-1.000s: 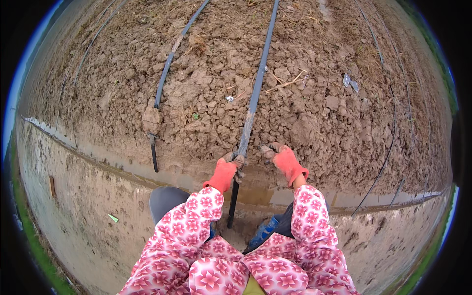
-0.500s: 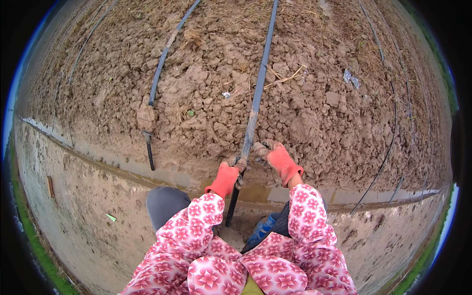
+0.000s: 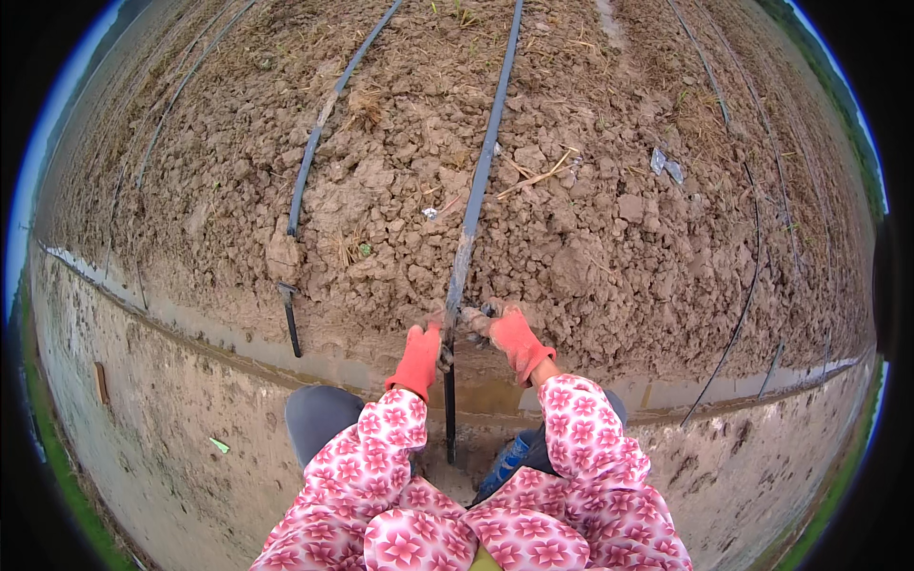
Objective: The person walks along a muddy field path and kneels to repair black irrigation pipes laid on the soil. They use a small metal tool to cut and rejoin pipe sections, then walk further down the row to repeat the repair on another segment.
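Observation:
A flat dark drip tape (image 3: 488, 143) runs down over the soil to my hands, its lower stretch smeared with mud. Below my left hand a thin black tube (image 3: 450, 409) continues the line downward. My left hand (image 3: 424, 350), in a coral glove with muddy fingers, is closed around the line where tape and tube meet; the joint itself is hidden. From the right, my right hand (image 3: 509, 335), gloved the same way, has curled fingers with their tips pinching the tape's muddy edge just above the left fingers.
Another drip tape (image 3: 309, 157) lies to the left, with a short black tube (image 3: 289, 319) below a clod. A narrow wet channel (image 3: 495, 395) crosses in front of me. Plastic scraps (image 3: 666, 166) and straw (image 3: 538, 174) lie on the cloddy soil. A blue boot (image 3: 503, 468) shows beneath my right arm.
Both hands have shifted slightly left and down in the picture, with the tape's lower end between them. The right fingers are now against the tape's edge. The black tube hangs straighter.

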Motion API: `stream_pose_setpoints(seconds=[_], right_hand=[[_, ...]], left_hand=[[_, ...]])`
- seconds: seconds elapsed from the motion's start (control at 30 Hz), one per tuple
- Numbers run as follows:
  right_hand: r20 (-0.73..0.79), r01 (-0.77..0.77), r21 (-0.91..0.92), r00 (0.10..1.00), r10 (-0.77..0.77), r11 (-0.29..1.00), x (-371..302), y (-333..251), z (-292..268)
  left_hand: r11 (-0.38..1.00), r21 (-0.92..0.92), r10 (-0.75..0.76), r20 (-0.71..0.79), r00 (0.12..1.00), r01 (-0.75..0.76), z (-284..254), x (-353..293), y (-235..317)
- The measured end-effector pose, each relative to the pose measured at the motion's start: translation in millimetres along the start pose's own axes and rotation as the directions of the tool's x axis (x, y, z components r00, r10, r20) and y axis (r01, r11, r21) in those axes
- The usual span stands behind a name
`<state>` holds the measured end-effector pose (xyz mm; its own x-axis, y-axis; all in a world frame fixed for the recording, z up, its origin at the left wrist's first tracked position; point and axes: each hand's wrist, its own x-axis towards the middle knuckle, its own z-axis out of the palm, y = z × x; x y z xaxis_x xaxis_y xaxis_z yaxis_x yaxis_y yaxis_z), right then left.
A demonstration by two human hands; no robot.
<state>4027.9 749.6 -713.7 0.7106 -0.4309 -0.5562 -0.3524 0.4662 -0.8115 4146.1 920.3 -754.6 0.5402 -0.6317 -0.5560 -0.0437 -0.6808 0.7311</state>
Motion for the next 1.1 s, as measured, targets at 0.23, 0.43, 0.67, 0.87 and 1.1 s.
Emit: stream_pose_setpoints(seconds=[0.23, 0.43, 0.67, 0.87, 1.1], right_hand=[[-0.194, -0.064, -0.199, 0.981, 0.024, 0.978, -24.5, -31.8, 11.3], [-0.328, -0.021, -0.076, 0.945, -0.005, 0.997, -27.1, -40.6, 1.2], [-0.358, 0.177, 0.234, 0.93, -0.084, 0.956, -34.4, -56.7, 0.3], [-0.449, 0.17, 0.161, 0.89, -0.082, 0.972, -18.8, -43.9, -8.0], [-0.406, 0.178, 0.193, 0.91, -0.087, 0.965, -21.2, -52.1, -27.4]], left_hand=[[0.964, 0.241, -0.113, -0.011, 0.994, 0.112, -25.4, 36.6, 126.6], [0.982, 0.168, 0.074, 0.072, 0.995, -0.086, -10.7, 94.3, 107.2], [0.906, -0.398, -0.136, 0.049, 0.99, 0.144, 14.7, 117.6, 123.6], [0.826, -0.549, -0.189, -0.06, 0.98, 0.125, 19.6, 116.9, 143.0], [0.781, -0.593, -0.25, -0.008, 0.968, 0.196, 30.8, 70.6, 152.9]])
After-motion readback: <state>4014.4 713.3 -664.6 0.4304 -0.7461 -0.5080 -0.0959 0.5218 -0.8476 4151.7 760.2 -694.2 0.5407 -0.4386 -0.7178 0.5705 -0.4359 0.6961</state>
